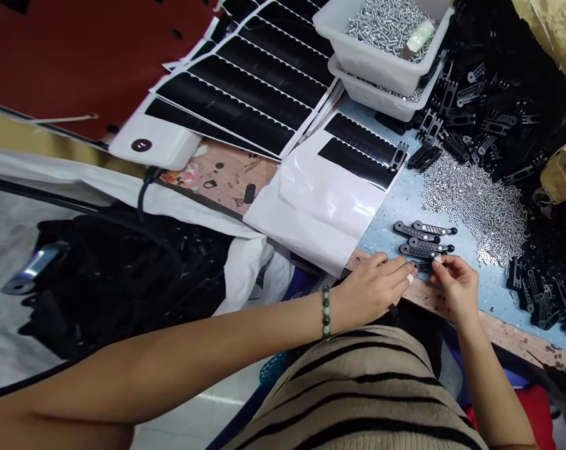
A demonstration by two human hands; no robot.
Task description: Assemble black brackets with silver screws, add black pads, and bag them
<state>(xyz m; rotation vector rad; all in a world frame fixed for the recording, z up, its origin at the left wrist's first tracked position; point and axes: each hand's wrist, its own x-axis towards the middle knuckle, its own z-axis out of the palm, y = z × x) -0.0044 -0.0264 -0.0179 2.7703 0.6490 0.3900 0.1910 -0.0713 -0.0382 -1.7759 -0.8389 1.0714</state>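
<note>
My left hand (381,284), with a white band round one finger, is closed at the table's front edge on one end of a small black plastic part (423,267). At the other end of that part, my right hand (456,281) pinches with thumb and fingers. A small white patch shows at the right fingertips; I cannot tell what it is. My fingers hide much of the held part. Just beyond them, several black patterned plastic arms (421,246) with round ends and silver screw spots lie side by side on the blue table surface (381,231).
Loose silver screws and nuts (489,200) are heaped to the right, beside piled black parts (540,294). Stacked white tubs (376,53) hold more screws. Sheets of black strips (245,87) and a white backing sheet (306,200) lie left of the tubs.
</note>
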